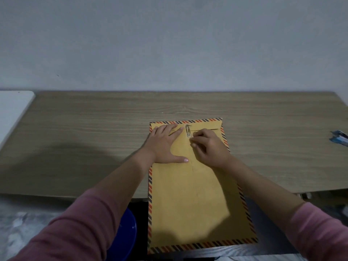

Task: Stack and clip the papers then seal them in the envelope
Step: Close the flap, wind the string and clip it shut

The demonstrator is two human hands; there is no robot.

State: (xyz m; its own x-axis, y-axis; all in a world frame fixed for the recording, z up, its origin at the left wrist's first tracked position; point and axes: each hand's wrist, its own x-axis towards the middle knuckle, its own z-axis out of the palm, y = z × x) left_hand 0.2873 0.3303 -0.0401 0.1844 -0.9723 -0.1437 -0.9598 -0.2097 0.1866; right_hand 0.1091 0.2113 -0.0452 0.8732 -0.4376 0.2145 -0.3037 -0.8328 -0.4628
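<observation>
Left hand (165, 146) flat, fingers spread on striped-edge kraft envelope (194, 204); right hand (209, 147) curled, fingertips beside metal clasp (188, 130); woodgrain table (94, 129)

Two bare hands, left (165, 143) and right (209, 147), enter from 7 and 5 o'clock; dusty-pink long sleeves (81, 223) pushed above the wrists.

The left hand (165, 146) and right hand (209, 147) cover much of the envelope (190, 204) flap, the papers cannot be seen, and a blue object (339, 142) at right is cut off and blurred.
</observation>
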